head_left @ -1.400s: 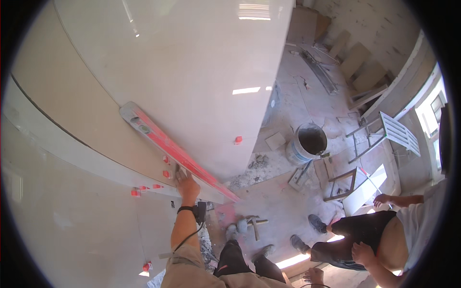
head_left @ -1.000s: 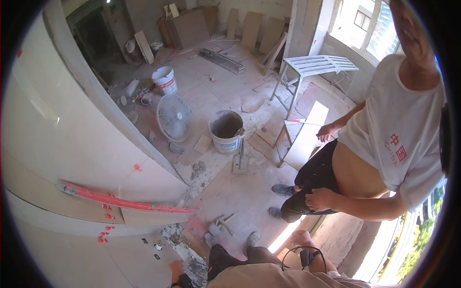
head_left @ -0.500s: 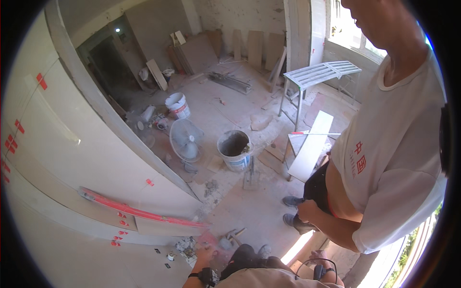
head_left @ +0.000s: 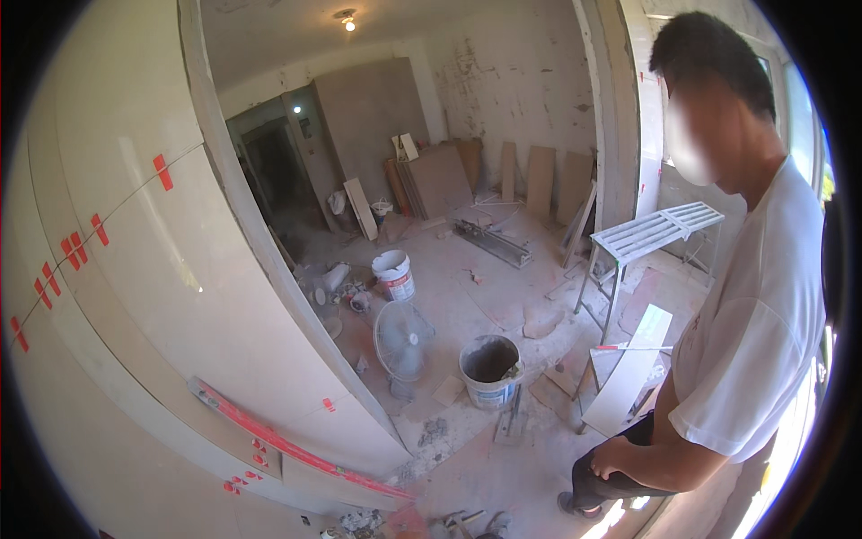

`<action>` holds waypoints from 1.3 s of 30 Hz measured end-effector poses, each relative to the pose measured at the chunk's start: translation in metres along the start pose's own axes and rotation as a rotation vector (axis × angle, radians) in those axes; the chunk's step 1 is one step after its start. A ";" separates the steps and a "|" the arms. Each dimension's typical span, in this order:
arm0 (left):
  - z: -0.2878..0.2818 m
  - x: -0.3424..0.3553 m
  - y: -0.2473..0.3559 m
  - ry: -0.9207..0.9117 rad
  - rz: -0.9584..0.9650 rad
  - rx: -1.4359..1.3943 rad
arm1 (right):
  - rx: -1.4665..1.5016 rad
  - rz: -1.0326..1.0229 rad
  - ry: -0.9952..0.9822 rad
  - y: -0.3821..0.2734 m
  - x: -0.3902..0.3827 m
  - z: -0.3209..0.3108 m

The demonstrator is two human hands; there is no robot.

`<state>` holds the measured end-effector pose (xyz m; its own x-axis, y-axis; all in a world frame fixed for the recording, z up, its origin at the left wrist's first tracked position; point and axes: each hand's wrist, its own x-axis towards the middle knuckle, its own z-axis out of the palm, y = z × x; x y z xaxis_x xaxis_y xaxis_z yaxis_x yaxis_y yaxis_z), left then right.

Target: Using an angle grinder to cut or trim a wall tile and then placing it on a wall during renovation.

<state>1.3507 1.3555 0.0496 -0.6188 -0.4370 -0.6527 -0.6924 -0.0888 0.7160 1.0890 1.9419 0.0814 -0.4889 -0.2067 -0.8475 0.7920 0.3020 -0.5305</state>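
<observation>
Neither of my hands shows in the head view now. At the lower edge lies a hammer-like tool (head_left: 462, 519) with a pale handle, partly cut off by the rim. A heap of grey rubble (head_left: 361, 519) is beside it, at the foot of the tiled wall. A long red straightedge or level (head_left: 296, 440) leans along the lower wall. Large pale tiles (head_left: 269, 323) cover the wall on the left, with red clips (head_left: 162, 172) set in their joints.
A co-worker (head_left: 745, 314) in a white shirt stands at right, hands together. Ahead are a mortar bucket (head_left: 491, 395), a trowel (head_left: 510, 427), a fan (head_left: 401, 340), a white bucket (head_left: 395, 286) and a metal work bench (head_left: 660, 232). Boards (head_left: 440, 182) lean at the back.
The view has tilted up and turned left, so the scene sits lower and further right. My hands and forearms have dropped out of the picture.
</observation>
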 end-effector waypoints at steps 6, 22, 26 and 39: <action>-0.015 0.013 0.049 -0.010 0.026 -0.007 | 0.032 0.027 -0.004 -0.045 0.011 0.018; -0.046 0.050 0.027 -0.028 0.673 0.620 | -0.886 -0.144 -0.126 0.052 0.050 -0.045; -0.034 0.067 0.038 -0.186 0.212 0.257 | 0.006 0.264 -0.037 0.020 -0.001 -0.030; -0.064 0.069 -0.021 -0.031 0.456 -0.032 | -0.055 -0.087 0.096 -0.064 0.023 0.009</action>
<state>1.3462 1.2696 0.0056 -0.8688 -0.4110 -0.2762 -0.3357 0.0787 0.9387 1.0304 1.9099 0.0964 -0.5900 -0.1450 -0.7942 0.7248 0.3383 -0.6002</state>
